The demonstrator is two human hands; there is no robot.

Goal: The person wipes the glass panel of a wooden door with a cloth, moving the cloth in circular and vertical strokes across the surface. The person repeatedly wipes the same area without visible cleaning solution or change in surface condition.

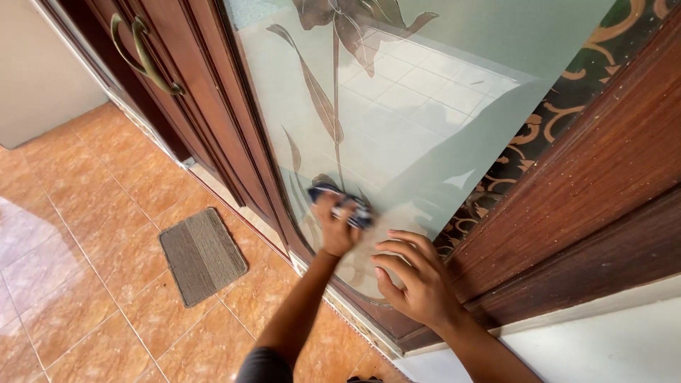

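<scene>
Head view, frame centre: left hand (335,228) clenched on cloth (345,202), wiping glass (425,106); right hand (415,276) open, fingers spread, bracing pane; next probably calls for steady pressure, moving cloth over unwiped glass.

Frosted glass pane (425,106), dark polished wood frame (603,177)

One view only, worn on the person's head, looking steeply down and tilted along a wooden door (213,99). It sits close: the frosted glass panel (425,106) fills the upper middle, both forearms reach in from the bottom edge, left hand (337,223) and right hand (415,276) at centre. The tiled floor (85,213) and a doormat (202,254) lie lower left.
</scene>
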